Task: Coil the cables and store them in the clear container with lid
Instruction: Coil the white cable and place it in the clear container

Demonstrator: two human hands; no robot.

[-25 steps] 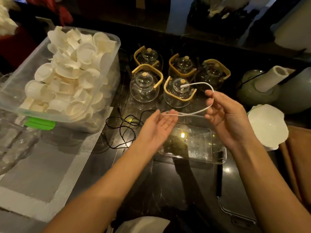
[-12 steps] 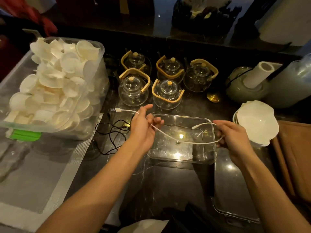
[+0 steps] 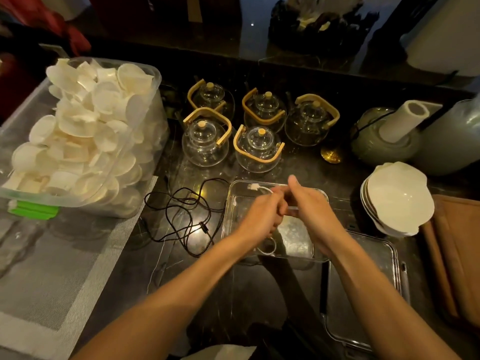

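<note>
Now, hands: left hand [image 3: 262,216] and right hand [image 3: 309,203] pressed together over the clear container [image 3: 231,201], fingers curled and meeting.
Left hand: pinching the white cable [image 3: 262,188], knuckles against the right hand's fingers.
Right hand: thumb raised, fingers curled on the same white cable, though the exact grip is hidden behind the left hand.
White cable: plug end poking out just beyond the hands, above the container's far rim; a small loop hanging below the left wrist, over the container's near edge.
Clear container: sitting open on the dark counter, directly under both hands.
Lid [image 3: 363,289]: lying flat, touching or just beside the container's near right corner.
Black cable [image 3: 187,216]: loose tangle just left of the container, uncoiled.
Glass teapots [image 3: 255,149]: five, with wooden handles, clustered beyond the container.
Plastic bin [image 3: 78,141]: heaped with white shell-like pieces, well left of the container.
White bowls [image 3: 397,198]: stacked just right of the container.
</note>
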